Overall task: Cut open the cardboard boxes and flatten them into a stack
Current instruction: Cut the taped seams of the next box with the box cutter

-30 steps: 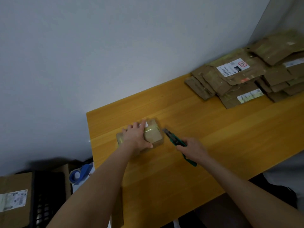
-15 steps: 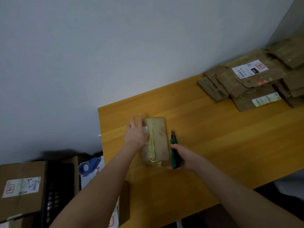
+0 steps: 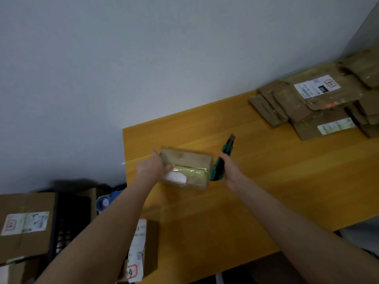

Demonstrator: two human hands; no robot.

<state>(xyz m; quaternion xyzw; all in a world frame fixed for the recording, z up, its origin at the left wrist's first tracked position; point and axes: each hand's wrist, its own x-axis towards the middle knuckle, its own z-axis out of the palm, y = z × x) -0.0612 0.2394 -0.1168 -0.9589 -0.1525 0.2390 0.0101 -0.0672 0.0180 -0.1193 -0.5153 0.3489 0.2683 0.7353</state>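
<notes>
Left hand (image 3: 152,168) grips left end of taped cardboard box (image 3: 185,170) on wooden surface (image 3: 266,181), thumb on top. Right hand (image 3: 227,167) curls fingers round green utility knife (image 3: 222,158) just beside box. Flattened boxes (image 3: 320,103) stacked far right.

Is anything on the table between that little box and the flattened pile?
Nothing visible lies there: bare table separates the small box from the flattened stack. Only the right hand, holding the green cutter, hovers beside the box.
</notes>
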